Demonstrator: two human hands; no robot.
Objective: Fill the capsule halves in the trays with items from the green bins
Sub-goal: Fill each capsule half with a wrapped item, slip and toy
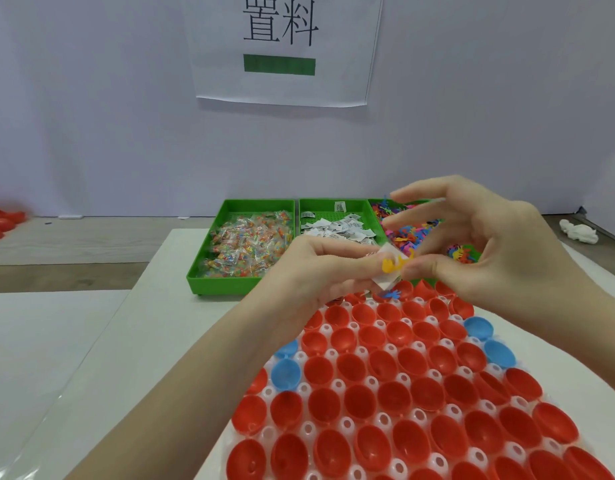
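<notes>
Holding a white paper slip (pixel 385 271) in a pinching grip, left hand (pixel 320 271) sits at 12 o'clock above the tray (pixel 334 344) of red capsule halves (pixel 354 400). Right hand (pixel 500 244) pinches a yellow toy figure (pixel 392 265) against it; green bins (pixel 240 244) lie beyond at 12. Advice: keep slip and figure stacked, drop both into one unfilled half, nearest row first.

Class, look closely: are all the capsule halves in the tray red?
No: several blue capsule halves sit among the red ones in the tray.
</notes>
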